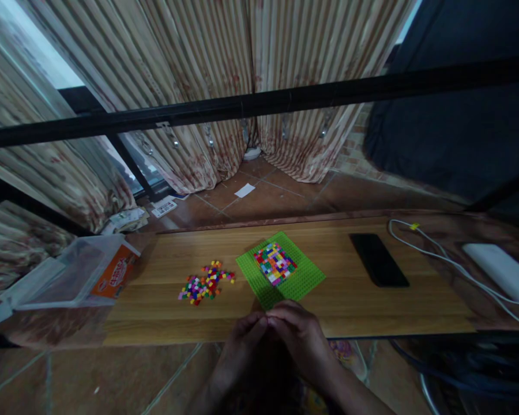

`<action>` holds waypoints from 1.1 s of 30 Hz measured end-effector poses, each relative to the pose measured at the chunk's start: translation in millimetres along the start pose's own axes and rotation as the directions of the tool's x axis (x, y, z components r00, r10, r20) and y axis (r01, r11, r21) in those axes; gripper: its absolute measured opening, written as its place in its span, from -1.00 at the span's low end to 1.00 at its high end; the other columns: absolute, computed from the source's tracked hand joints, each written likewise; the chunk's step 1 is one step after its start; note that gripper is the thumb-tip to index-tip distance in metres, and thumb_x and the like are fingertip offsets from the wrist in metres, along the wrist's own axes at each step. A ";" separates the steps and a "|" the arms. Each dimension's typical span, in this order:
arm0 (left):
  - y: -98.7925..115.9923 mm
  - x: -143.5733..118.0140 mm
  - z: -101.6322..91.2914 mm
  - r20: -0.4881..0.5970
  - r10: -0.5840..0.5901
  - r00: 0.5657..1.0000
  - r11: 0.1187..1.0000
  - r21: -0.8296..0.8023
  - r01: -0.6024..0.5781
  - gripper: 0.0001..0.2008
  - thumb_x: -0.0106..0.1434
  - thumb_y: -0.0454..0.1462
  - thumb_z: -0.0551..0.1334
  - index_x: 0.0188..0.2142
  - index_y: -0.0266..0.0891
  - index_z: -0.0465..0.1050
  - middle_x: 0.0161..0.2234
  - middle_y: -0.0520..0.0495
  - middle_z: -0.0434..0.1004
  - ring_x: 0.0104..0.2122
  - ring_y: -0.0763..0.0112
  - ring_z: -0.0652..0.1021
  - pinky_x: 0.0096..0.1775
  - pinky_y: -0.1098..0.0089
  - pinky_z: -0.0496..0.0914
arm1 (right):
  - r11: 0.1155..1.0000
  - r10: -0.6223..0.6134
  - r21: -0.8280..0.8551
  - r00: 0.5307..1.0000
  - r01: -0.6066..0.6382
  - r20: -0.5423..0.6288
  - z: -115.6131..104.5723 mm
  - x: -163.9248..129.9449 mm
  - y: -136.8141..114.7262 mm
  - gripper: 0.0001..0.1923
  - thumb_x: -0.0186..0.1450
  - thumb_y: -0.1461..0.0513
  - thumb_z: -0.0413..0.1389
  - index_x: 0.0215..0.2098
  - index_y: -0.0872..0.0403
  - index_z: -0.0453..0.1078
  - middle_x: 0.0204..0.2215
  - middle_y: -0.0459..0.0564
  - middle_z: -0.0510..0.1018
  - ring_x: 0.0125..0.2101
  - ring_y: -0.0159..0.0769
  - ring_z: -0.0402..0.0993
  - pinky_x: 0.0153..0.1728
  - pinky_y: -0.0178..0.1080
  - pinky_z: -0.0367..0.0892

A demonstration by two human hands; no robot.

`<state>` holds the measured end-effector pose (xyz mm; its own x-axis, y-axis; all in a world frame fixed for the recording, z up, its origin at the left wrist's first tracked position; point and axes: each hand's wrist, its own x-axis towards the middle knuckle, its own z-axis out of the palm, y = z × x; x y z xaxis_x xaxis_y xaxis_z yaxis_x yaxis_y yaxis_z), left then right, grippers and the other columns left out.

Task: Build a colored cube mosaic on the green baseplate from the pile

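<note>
My left hand [248,334] and my right hand [296,328] meet at the table's front edge, fingertips pinched together. Whatever sits between the fingers is too small and hidden to make out. Just beyond them lies a green studded baseplate [305,275], turned cornerwise. A patch of small multicoloured bricks [275,263] covers part of its middle. To the left, a loose heap of small coloured bricks [205,283] is spread on the wooden tabletop [155,317].
A black phone [378,259] lies on the right of the table. Farther right are a white cable [450,262] and a white power bank [501,268]. A clear plastic box [69,282] with an orange label stands at the left. A dark rail [259,106] crosses behind.
</note>
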<state>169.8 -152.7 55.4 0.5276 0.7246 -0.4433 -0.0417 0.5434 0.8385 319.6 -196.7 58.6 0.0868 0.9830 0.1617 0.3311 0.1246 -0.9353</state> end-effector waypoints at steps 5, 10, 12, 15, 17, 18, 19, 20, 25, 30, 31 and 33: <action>7.5 2.2 14.3 0.026 -0.001 1.000 0.996 -0.092 0.003 -0.67 0.11 -0.05 0.34 -0.34 -0.30 0.52 -0.41 -0.01 0.50 -0.37 0.44 0.44 -0.23 0.42 0.31 | 0.998 -0.007 0.065 1.000 0.008 -0.013 -13.8 -1.7 2.6 -0.85 0.35 0.19 0.10 -0.20 -0.03 0.53 -0.29 -0.03 0.54 -0.25 -0.32 0.48 -0.25 -0.29 0.39; 11.0 4.6 23.3 -0.011 0.035 0.999 0.996 -0.084 -0.036 -0.67 0.08 -0.04 0.36 -0.40 -0.29 0.50 -0.44 0.02 0.47 -0.40 0.48 0.41 -0.27 0.45 0.29 | 0.997 0.006 0.073 0.999 -0.002 -0.054 -21.5 -3.1 0.3 -0.87 0.34 0.18 0.12 -0.23 -0.03 0.52 -0.28 -0.05 0.54 -0.23 -0.32 0.49 -0.21 -0.29 0.39; 12.6 4.5 23.8 -0.044 0.055 0.998 0.996 -0.063 -0.058 -0.66 0.08 -0.02 0.34 -0.41 -0.28 0.50 -0.44 0.01 0.47 -0.39 0.47 0.42 -0.26 0.44 0.30 | 0.997 0.011 0.078 0.997 -0.006 -0.076 -22.6 -3.2 -0.7 -0.87 0.34 0.17 0.13 -0.25 -0.03 0.52 -0.29 -0.05 0.54 -0.23 -0.32 0.49 -0.22 -0.28 0.39; 16.2 4.1 19.4 -0.087 0.090 0.992 0.994 0.065 -0.084 -0.64 0.14 0.01 0.26 -0.35 -0.27 0.53 -0.43 0.00 0.49 -0.40 0.45 0.43 -0.28 0.43 0.31 | 0.998 -0.001 0.057 0.990 0.009 -0.140 -23.3 -1.5 1.2 -0.89 0.33 0.18 0.14 -0.26 -0.03 0.53 -0.31 -0.05 0.55 -0.26 -0.31 0.50 -0.23 -0.27 0.40; 17.7 4.7 13.1 -0.126 0.099 0.987 0.985 0.156 -0.079 -0.63 0.16 0.01 0.23 -0.30 -0.26 0.53 -0.44 0.00 0.48 -0.43 0.46 0.42 -0.32 0.44 0.31 | 0.999 -0.022 0.027 0.981 0.027 -0.191 -23.6 1.3 5.5 -0.89 0.32 0.18 0.15 -0.26 -0.04 0.53 -0.30 -0.04 0.56 -0.26 -0.29 0.50 -0.23 -0.25 0.41; 17.7 5.3 9.0 -0.148 0.101 0.984 0.979 0.191 -0.072 -0.63 0.16 0.01 0.22 -0.30 -0.27 0.52 -0.45 0.00 0.47 -0.45 0.46 0.41 -0.34 0.45 0.30 | 0.999 -0.036 0.006 0.977 0.038 -0.212 -23.7 3.3 8.3 -0.89 0.31 0.17 0.16 -0.26 -0.04 0.53 -0.29 -0.04 0.56 -0.25 -0.28 0.51 -0.23 -0.24 0.42; 17.3 6.1 4.4 -0.172 0.109 0.979 0.974 0.216 -0.071 -0.63 0.16 0.01 0.22 -0.31 -0.27 0.51 -0.46 0.01 0.46 -0.46 0.47 0.41 -0.36 0.45 0.30 | 0.999 -0.050 -0.021 0.972 0.047 -0.230 -23.9 5.5 11.3 -0.89 0.31 0.17 0.16 -0.26 -0.05 0.54 -0.28 -0.03 0.56 -0.24 -0.26 0.51 -0.22 -0.22 0.42; 16.4 7.1 -0.9 -0.196 0.126 0.972 0.969 0.237 -0.078 -0.64 0.15 0.00 0.22 -0.32 -0.27 0.50 -0.47 0.01 0.46 -0.46 0.47 0.40 -0.37 0.46 0.29 | 0.997 -0.063 -0.052 0.967 0.052 -0.247 -24.2 8.2 14.5 -0.89 0.31 0.16 0.16 -0.26 -0.05 0.54 -0.27 -0.03 0.56 -0.23 -0.26 0.51 -0.21 -0.21 0.42; 10.6 12.3 -33.7 -0.309 0.288 0.906 0.893 0.428 -0.138 -0.69 0.16 -0.05 0.22 -0.31 -0.26 0.50 -0.45 0.01 0.49 -0.44 0.43 0.43 -0.37 0.45 0.30 | 0.971 -0.121 -0.235 0.923 0.034 -0.365 -28.1 28.9 30.8 -0.88 0.30 0.16 0.16 -0.28 -0.02 0.54 -0.28 -0.01 0.56 -0.22 -0.23 0.49 -0.17 -0.15 0.40; 6.9 17.9 -58.5 -0.401 0.348 0.847 0.846 0.524 -0.100 -0.73 0.15 -0.10 0.20 -0.32 -0.26 0.52 -0.37 -0.05 0.56 -0.33 0.33 0.51 -0.27 0.40 0.37 | 0.913 -0.205 -0.407 0.887 0.022 -0.413 -30.9 56.9 48.0 -0.84 0.31 0.16 0.14 -0.30 0.02 0.55 -0.31 0.01 0.56 -0.24 -0.22 0.46 -0.16 -0.14 0.37; 5.5 18.9 -60.9 -0.402 0.349 0.847 0.845 0.525 -0.099 -0.73 0.15 -0.10 0.20 -0.32 -0.25 0.52 -0.36 -0.05 0.57 -0.33 0.32 0.52 -0.27 0.40 0.37 | 0.901 -0.219 -0.434 0.883 0.020 -0.415 -30.1 61.8 50.8 -0.84 0.31 0.16 0.14 -0.29 0.03 0.55 -0.31 0.02 0.55 -0.23 -0.21 0.46 -0.16 -0.14 0.37; 1.9 20.3 -63.6 -0.389 0.360 0.848 0.836 0.538 -0.109 -0.72 0.16 -0.09 0.19 -0.31 -0.25 0.52 -0.35 -0.05 0.58 -0.32 0.32 0.53 -0.27 0.40 0.38 | 0.875 -0.243 -0.484 0.871 0.008 -0.427 -27.3 69.8 54.9 -0.84 0.30 0.16 0.14 -0.31 0.04 0.55 -0.30 0.03 0.55 -0.23 -0.21 0.45 -0.16 -0.14 0.36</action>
<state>126.4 -110.0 27.9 0.1029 0.9749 -0.1973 0.3640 0.1477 0.9196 369.5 -124.9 27.1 0.3960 0.7683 0.5029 0.7451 0.0513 -0.6650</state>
